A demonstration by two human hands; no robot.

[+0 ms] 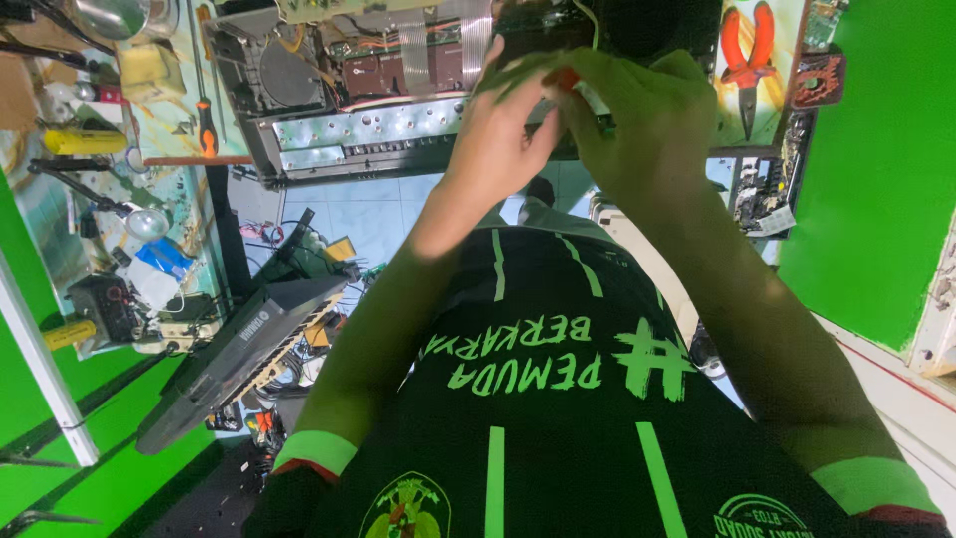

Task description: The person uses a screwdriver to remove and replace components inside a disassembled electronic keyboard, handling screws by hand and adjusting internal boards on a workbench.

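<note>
Head cam view, frame reads inverted: bench at top, wearer's black shirt with green stripes (558, 438) fills the bottom.

Both hands meet at the top centre over an opened electronic keyboard chassis, black casing with a silver metal strip and exposed boards (349, 110).
- Left hand (503, 125): fingers pinched together at the tips, touching the right hand's fingers. Closed on smth small, can't tell what.
- Right hand (647, 120): fingers curled, grasping a small red-orange item w/ a white tip (576, 84), mostly hidden by the fingers. Kind can't be made out, motion blur.
- The item sits between the 2 hands' fingertips, right over the chassis front edge.

Around:
- Flat grey ribbon cables (438, 45) run down inside the chassis, just beside the left hand.
- Orange-handled screwdriver (204, 110) on the bench, left of the chassis.
- Red-handled pliers (747, 60) on the bench, right of the right hand.
- Yellow cylindrical tool (85, 141) far left, well apart from the hands.
- 2nd dark grey keyboard (239, 364) tilted on the floor at lower left, cables and small parts around it.
- Green wall (876, 149) on the right side.
</note>
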